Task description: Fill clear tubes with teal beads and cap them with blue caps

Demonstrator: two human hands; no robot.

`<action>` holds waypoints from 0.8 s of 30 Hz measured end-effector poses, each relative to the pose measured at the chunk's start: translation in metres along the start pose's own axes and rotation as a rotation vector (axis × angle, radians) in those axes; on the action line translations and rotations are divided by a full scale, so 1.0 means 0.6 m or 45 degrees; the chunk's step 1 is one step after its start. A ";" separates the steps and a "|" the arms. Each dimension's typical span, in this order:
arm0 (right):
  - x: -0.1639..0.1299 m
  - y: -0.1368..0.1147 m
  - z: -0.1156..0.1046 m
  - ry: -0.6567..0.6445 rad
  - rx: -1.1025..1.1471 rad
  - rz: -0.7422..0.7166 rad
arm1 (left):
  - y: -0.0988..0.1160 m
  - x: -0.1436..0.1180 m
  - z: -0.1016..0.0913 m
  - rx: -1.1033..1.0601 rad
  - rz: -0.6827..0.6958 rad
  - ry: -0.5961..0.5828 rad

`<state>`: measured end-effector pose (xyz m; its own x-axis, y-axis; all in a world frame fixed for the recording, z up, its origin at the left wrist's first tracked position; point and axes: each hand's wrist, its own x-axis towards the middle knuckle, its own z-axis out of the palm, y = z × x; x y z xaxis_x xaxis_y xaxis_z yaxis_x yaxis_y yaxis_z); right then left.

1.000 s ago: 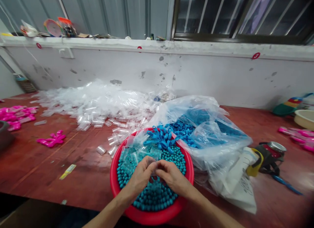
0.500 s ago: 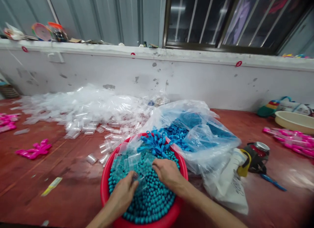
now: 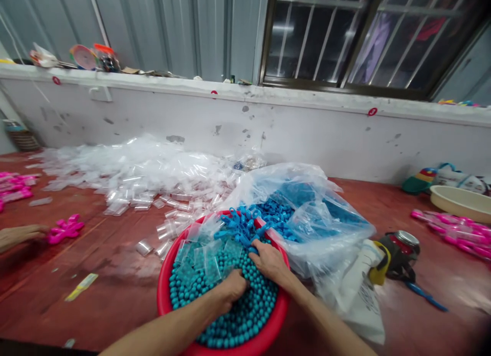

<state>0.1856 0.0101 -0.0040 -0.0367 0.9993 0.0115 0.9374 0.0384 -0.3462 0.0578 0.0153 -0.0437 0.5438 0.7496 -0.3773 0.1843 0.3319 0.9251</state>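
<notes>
A red basin (image 3: 164, 284) holds many round teal beads (image 3: 230, 328), with small clear plastic bags (image 3: 207, 259) lying over them on the left side. My left hand (image 3: 233, 288) is down among the beads near the basin's middle, its fingers curled; whatever is in them is hidden. Higher and to the right, my right hand (image 3: 270, 261) pinches a small blue plastic piece (image 3: 253, 249) at the edge of the heap of blue plastic pieces (image 3: 240, 225). That heap rests on the basin's far side and runs into a large clear bag (image 3: 337, 243).
Left of the basin, another person's hand (image 3: 23, 237) reaches to bright pink pieces (image 3: 66, 229). A wide pile of clear bags (image 3: 134, 167) lies along the wall. To the right are a jar with a silver lid (image 3: 404, 242), pink packets (image 3: 456, 225) and a cream basin (image 3: 462, 200).
My left hand has moved right, away from a small clear bag and into the beads. My right hand has shifted up to the blue pieces. Another person's hand has appeared at left.
</notes>
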 end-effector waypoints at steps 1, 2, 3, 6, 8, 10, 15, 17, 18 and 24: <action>-0.003 0.002 -0.004 0.004 0.039 -0.005 | 0.001 -0.004 -0.006 -0.093 -0.035 -0.028; -0.006 0.003 -0.007 0.005 0.073 -0.014 | 0.003 -0.009 -0.012 -0.171 -0.067 -0.055; -0.008 0.005 -0.010 0.004 0.114 -0.028 | 0.005 -0.014 -0.019 -0.238 -0.081 -0.079; -0.012 0.009 -0.012 0.025 0.311 -0.091 | 0.013 -0.029 -0.037 -0.419 -0.098 -0.110; -0.012 0.010 -0.011 0.053 0.437 -0.133 | 0.018 -0.038 -0.045 -0.498 -0.109 -0.112; -0.012 0.011 -0.009 0.051 0.462 -0.125 | 0.022 -0.045 -0.051 -0.545 -0.128 -0.102; -0.020 0.002 -0.014 -0.025 0.377 -0.093 | 0.028 -0.057 -0.055 -0.618 -0.169 -0.143; -0.027 -0.004 -0.019 -0.043 0.404 -0.164 | 0.030 -0.060 -0.055 -0.632 -0.195 -0.142; -0.031 -0.006 -0.022 -0.051 0.431 -0.207 | 0.030 -0.061 -0.056 -0.635 -0.206 -0.130; -0.042 -0.015 -0.027 -0.042 0.579 -0.281 | 0.027 -0.064 -0.063 -0.614 -0.117 -0.067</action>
<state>0.1839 -0.0153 0.0139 -0.2345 0.9666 0.1031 0.6608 0.2363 -0.7124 0.0092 0.0135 -0.0155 0.5861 0.6788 -0.4424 -0.1596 0.6320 0.7584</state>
